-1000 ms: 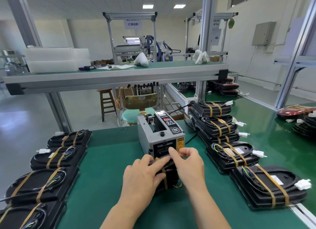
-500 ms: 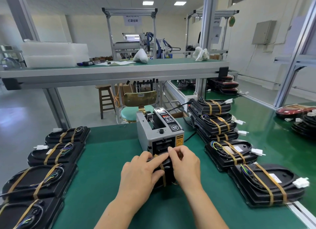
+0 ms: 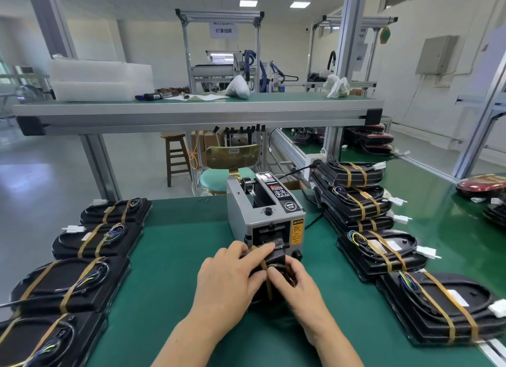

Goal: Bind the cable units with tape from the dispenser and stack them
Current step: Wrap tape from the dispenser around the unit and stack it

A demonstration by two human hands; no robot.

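Cable units, black and bound with tan tape, flank you in two rows on the green bench, with a stack of them at the far right. Between the rows stands the grey dispenser. Just in front of its mouth is the unit you are holding. Your left hand covers its top, fingers nearly straight and thumb against the near side, gripping it. Your right hand curls round its right end, thumb pressing the tape strip that runs over the unit.
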